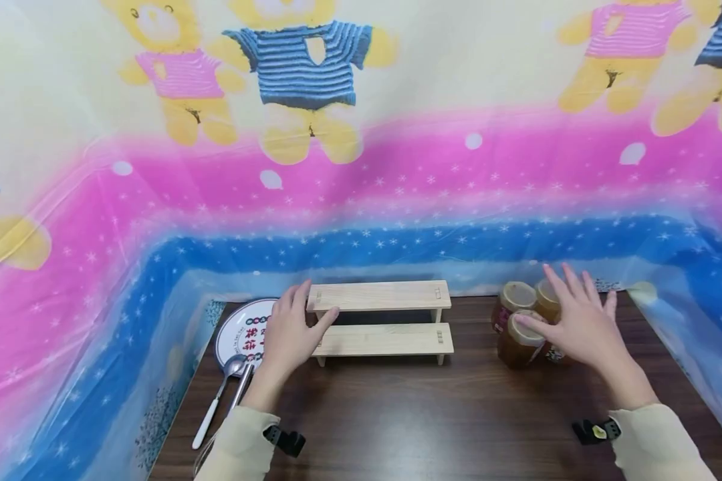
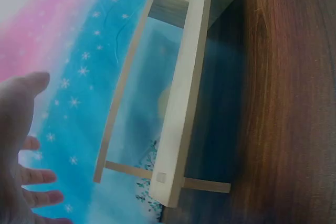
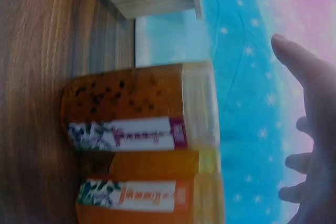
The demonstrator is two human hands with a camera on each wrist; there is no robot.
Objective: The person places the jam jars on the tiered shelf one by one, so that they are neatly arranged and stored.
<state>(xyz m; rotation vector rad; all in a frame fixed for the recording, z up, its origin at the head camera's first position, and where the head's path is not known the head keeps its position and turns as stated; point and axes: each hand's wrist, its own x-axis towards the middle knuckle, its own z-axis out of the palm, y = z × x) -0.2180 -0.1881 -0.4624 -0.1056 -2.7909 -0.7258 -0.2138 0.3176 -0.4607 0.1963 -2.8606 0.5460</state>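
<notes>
My left hand [image 1: 291, 327] hovers with spread fingers by the left end of a pale two-step wooden rack [image 1: 379, 339]. In the left wrist view the fingers [image 2: 39, 198] are apart from the rack [image 2: 181, 98]. My right hand [image 1: 586, 327] is held over a cluster of lidded jars [image 1: 517, 344], fingers spread. Seen from the right wrist, a jar [image 3: 126, 95] of dark-specked amber filling stands beside orange-labelled ones, and the fingers [image 3: 299, 163] do not touch them. Part of the cluster is hidden behind the right hand in the head view.
Left of the rack, a white plate [image 1: 231, 334] with red characters lies partly behind my left hand. A white-handled spoon [image 1: 213, 404] and a metal utensil [image 1: 238, 391] lean on its edge. Cloth printed with bears [image 1: 313, 67] hangs around the brown wooden table [image 1: 397, 421].
</notes>
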